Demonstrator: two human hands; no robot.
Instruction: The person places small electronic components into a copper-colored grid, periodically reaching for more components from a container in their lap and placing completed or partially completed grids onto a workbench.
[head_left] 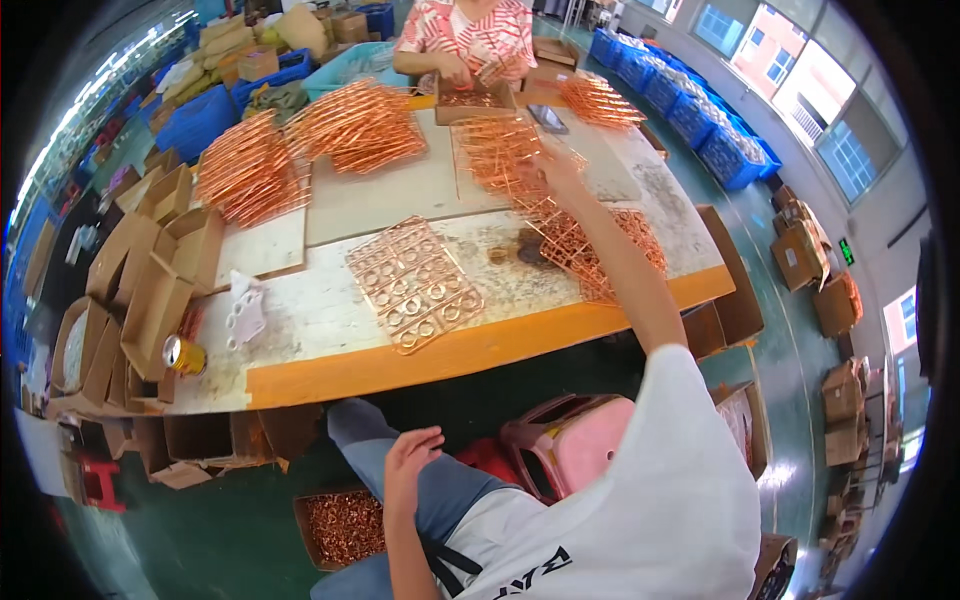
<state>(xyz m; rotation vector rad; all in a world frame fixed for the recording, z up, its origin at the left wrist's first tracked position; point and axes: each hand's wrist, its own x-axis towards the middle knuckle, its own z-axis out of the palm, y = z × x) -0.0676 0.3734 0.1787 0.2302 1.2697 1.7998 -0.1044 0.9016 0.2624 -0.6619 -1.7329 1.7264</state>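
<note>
A flat copper-coloured grid panel (415,285) with rows of rings lies on the table in front of me. My right arm stretches across the table, and my right hand (550,172) closes on the edge of a copper grid panel at the far stack (492,145). Its fingertips are partly lost among the bars. Beneath my forearm is a nearer pile of similar panels (622,240). My left hand (412,458) hovers over my lap with fingers extended and nothing in it. Below it, a carton (310,535) on the floor holds small copper pieces.
More panel stacks (250,175) cover the table's far left. A yellow can (184,354) and white moulded piece (246,310) stand near the left edge, beside cardboard boxes (150,290). Opposite, a person in a patterned shirt (470,35) works over a box. A pink stool (570,440) is beside me.
</note>
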